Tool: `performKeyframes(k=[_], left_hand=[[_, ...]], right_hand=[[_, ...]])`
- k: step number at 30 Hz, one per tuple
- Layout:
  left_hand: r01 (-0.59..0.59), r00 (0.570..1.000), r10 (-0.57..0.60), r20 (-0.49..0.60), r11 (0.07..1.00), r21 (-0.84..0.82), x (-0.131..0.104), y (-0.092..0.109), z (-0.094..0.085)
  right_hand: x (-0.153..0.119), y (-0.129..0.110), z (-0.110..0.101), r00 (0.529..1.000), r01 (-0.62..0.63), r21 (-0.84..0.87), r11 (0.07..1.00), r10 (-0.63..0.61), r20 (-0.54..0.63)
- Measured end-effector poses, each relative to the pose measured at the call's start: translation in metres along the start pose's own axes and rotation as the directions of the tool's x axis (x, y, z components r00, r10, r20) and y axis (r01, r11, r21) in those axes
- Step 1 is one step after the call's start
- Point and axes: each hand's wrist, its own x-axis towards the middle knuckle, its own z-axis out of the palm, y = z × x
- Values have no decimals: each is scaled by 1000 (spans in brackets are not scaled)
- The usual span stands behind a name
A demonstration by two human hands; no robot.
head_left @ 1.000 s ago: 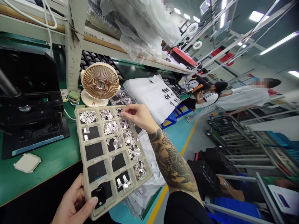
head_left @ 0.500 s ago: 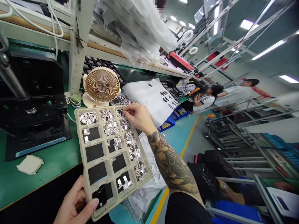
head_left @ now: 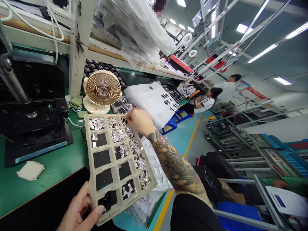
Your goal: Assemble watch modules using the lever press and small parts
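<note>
A pale plastic compartment tray is tilted over the bench edge. Its right and far compartments hold many small silver metal-and-white parts; several others show dark bottoms with few or no parts. My left hand grips the near left corner, thumb over the rim beside a black piece. At the far right corner, my tattooed right hand is closed, fingertips over the rim and end compartment; the contact is partly hidden. Clear bags of parts lie just beyond.
A small fan stands behind the tray. A black press and a white square piece are at left. White sheets with black parts lie beyond. Co-workers are farther back; racks stand at right.
The tray's far end has shifted slightly right and toward me, turning a little. My right hand has closed more at the corner; the left keeps its grip. The view has swung slightly right.
</note>
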Motion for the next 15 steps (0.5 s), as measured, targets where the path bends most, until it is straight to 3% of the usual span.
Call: performKeyframes(k=[7, 15], left_hand=[[23, 999, -24, -37, 999, -32, 5, -7, -4], [22, 999, -22, -24, 1000, -19, 7, -16, -6]], right_hand=[[-9, 4, 12, 996, 10, 65, 998, -5, -91], [-23, 20, -6, 987, 9, 191, 982, 22, -161]])
